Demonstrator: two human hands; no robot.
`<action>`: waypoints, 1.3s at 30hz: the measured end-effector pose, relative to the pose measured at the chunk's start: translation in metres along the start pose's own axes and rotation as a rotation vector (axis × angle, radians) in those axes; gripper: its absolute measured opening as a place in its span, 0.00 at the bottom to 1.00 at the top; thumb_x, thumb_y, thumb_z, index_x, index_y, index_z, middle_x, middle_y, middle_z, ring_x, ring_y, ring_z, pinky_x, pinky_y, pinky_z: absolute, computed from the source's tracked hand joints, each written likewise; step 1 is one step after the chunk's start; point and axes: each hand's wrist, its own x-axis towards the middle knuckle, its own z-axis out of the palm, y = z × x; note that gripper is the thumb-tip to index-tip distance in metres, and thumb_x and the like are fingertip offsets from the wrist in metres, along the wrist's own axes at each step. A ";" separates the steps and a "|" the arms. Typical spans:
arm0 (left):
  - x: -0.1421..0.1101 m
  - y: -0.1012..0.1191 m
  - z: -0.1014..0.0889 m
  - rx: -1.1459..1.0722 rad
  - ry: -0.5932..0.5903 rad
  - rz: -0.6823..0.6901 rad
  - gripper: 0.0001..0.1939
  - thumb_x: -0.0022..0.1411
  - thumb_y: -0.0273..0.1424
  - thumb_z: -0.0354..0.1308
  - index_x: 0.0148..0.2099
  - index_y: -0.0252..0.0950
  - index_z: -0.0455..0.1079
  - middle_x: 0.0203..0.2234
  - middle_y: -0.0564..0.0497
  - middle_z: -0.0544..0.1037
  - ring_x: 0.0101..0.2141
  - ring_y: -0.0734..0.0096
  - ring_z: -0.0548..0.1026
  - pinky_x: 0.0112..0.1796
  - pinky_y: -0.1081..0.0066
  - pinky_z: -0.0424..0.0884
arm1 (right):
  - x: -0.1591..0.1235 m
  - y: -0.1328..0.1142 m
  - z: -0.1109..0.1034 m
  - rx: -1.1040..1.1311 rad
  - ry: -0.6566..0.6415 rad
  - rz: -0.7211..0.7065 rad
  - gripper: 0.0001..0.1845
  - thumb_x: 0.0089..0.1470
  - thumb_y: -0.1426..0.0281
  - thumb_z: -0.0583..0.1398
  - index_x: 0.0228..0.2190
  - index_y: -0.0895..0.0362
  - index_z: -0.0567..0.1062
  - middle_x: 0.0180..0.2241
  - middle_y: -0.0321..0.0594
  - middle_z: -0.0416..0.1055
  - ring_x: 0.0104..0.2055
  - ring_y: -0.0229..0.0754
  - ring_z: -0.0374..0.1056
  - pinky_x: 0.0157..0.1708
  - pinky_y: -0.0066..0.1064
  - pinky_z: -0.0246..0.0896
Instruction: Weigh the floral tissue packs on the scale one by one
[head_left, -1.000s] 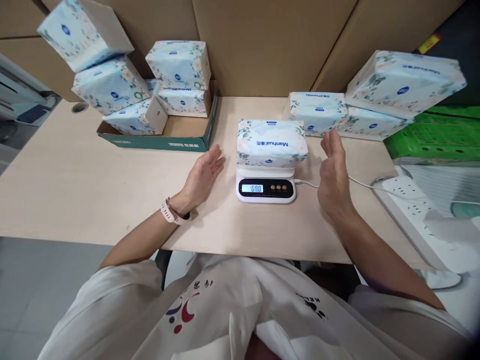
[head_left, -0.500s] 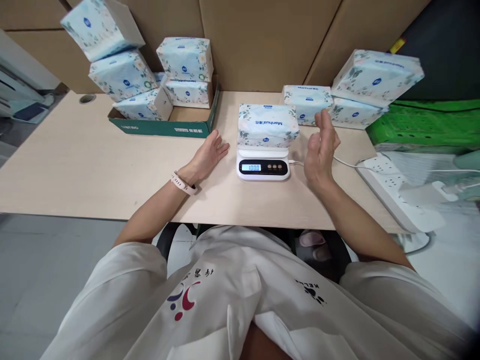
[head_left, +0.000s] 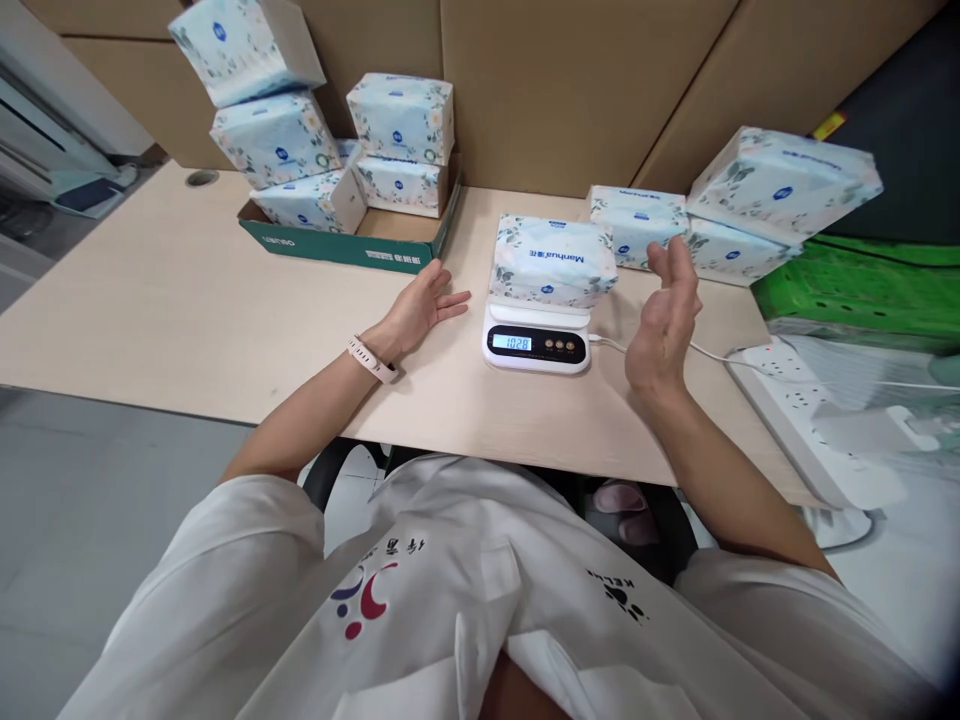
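Observation:
A pack of tissues (head_left: 553,262) lies on the white digital scale (head_left: 537,350), whose lit display seems to read 1028. To the left of the scale, my left hand (head_left: 421,312) rests by the table surface, fingers apart and holding nothing. My right hand (head_left: 664,320) is raised on the other side, palm turned inward and fingers extended, also with nothing in it. Neither hand touches the pack. Behind my right hand stand more tissue packs (head_left: 637,225), one of them stacked on another.
A green shallow carton (head_left: 337,250) at the back left holds stacked tissue packs (head_left: 277,140). At right are a white power strip (head_left: 814,420), cables and a green crate (head_left: 885,295). A brown padded partition (head_left: 555,95) borders the table's back (head_left: 225,310).
The display has gone from about 1000 to 1028. The whole view has shifted slightly, with the table appearing further right. Both hands keep nearly the same place beside the scale.

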 end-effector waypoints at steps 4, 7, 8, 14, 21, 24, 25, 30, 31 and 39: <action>0.000 0.002 -0.004 0.015 -0.006 0.005 0.33 0.64 0.59 0.62 0.62 0.45 0.71 0.81 0.45 0.55 0.69 0.42 0.74 0.69 0.52 0.72 | 0.001 -0.005 -0.002 0.059 0.040 -0.019 0.38 0.72 0.45 0.41 0.76 0.40 0.56 0.73 0.44 0.67 0.78 0.60 0.61 0.79 0.66 0.43; -0.001 0.003 -0.004 0.016 -0.019 0.014 0.34 0.62 0.59 0.64 0.60 0.44 0.71 0.80 0.44 0.56 0.69 0.41 0.74 0.69 0.52 0.72 | 0.003 -0.005 -0.003 0.056 0.056 -0.024 0.38 0.72 0.45 0.39 0.76 0.39 0.55 0.74 0.43 0.66 0.78 0.60 0.60 0.78 0.67 0.45; -0.001 0.003 -0.004 0.020 -0.019 0.017 0.34 0.61 0.59 0.65 0.60 0.44 0.71 0.80 0.44 0.57 0.69 0.41 0.74 0.70 0.52 0.72 | 0.003 -0.004 -0.003 0.049 0.055 -0.021 0.38 0.73 0.46 0.38 0.76 0.39 0.54 0.74 0.43 0.65 0.78 0.60 0.60 0.78 0.68 0.45; -0.004 0.006 -0.005 0.052 -0.025 0.004 0.32 0.63 0.61 0.61 0.59 0.47 0.72 0.78 0.48 0.61 0.69 0.42 0.74 0.71 0.50 0.70 | 0.002 0.005 0.000 0.101 0.067 -0.061 0.36 0.74 0.48 0.41 0.75 0.45 0.57 0.74 0.46 0.64 0.78 0.61 0.61 0.77 0.67 0.48; -0.002 0.005 -0.007 0.014 -0.013 -0.021 0.34 0.65 0.60 0.60 0.64 0.46 0.71 0.80 0.48 0.57 0.70 0.39 0.73 0.71 0.47 0.70 | 0.001 0.012 0.002 0.085 0.031 0.011 0.37 0.73 0.48 0.39 0.75 0.47 0.56 0.73 0.49 0.65 0.77 0.59 0.62 0.78 0.62 0.46; -0.003 0.005 -0.007 0.007 -0.019 -0.027 0.35 0.67 0.59 0.59 0.66 0.45 0.71 0.81 0.47 0.55 0.70 0.39 0.72 0.71 0.48 0.69 | 0.000 0.012 0.003 0.115 0.037 0.003 0.37 0.73 0.48 0.40 0.75 0.46 0.58 0.71 0.48 0.68 0.77 0.58 0.64 0.78 0.62 0.48; -0.003 0.005 -0.007 0.007 -0.021 -0.027 0.35 0.67 0.59 0.59 0.67 0.45 0.71 0.81 0.47 0.55 0.71 0.39 0.72 0.72 0.48 0.69 | 0.000 0.013 0.003 0.115 0.042 -0.005 0.37 0.73 0.48 0.40 0.74 0.45 0.58 0.71 0.48 0.68 0.77 0.58 0.64 0.77 0.63 0.49; -0.007 0.009 -0.005 0.015 -0.015 -0.050 0.36 0.69 0.58 0.57 0.70 0.44 0.70 0.81 0.47 0.54 0.71 0.39 0.71 0.72 0.48 0.68 | -0.003 0.012 0.004 0.122 0.044 0.004 0.35 0.73 0.48 0.40 0.75 0.40 0.57 0.71 0.45 0.68 0.75 0.60 0.65 0.77 0.65 0.47; -0.007 0.009 -0.005 0.013 -0.014 -0.055 0.36 0.69 0.58 0.57 0.71 0.44 0.70 0.81 0.47 0.54 0.71 0.39 0.71 0.72 0.48 0.68 | -0.004 0.012 0.004 0.139 0.043 0.001 0.35 0.73 0.48 0.41 0.75 0.40 0.57 0.72 0.46 0.68 0.75 0.60 0.65 0.76 0.65 0.49; -0.006 0.010 -0.007 -0.021 -0.027 -0.068 0.34 0.74 0.53 0.53 0.72 0.41 0.68 0.81 0.46 0.54 0.71 0.39 0.71 0.73 0.46 0.67 | 0.000 0.029 0.005 0.165 0.064 -0.169 0.36 0.73 0.42 0.40 0.75 0.32 0.56 0.71 0.41 0.67 0.72 0.61 0.70 0.72 0.72 0.55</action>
